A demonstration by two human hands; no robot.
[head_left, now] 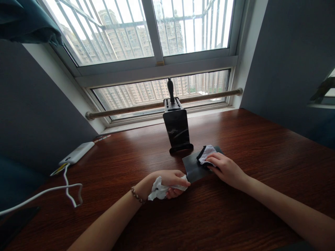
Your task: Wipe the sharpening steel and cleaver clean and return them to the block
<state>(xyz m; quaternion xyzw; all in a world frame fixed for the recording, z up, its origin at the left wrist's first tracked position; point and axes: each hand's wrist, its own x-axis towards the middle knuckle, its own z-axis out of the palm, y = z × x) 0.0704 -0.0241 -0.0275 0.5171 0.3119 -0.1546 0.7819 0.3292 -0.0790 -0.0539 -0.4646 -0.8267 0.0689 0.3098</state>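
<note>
A thin, flat dark grey plate (192, 168), with a blade-like sheen, lies at or just above the wooden table. My left hand (170, 183) is closed around a crumpled white tissue (157, 190) at the plate's left corner. Whether its fingers also grip the plate or a hidden handle, I cannot tell. On the plate's right part, my right hand (229, 169) presses a white cloth with black edging (207, 152), fingers closed on it. Just behind the plate stands a black holder (177, 128) with a slotted top, and a dark handle (170, 89) sticks up from it.
The reddish-brown wooden table (131, 150) reaches back to a window with a horizontal rail (136, 108) across it. At the left lie a white power-bank-like box (78, 153) and a white cable (39, 195). A dark flat object (19, 221) sits in the lower left.
</note>
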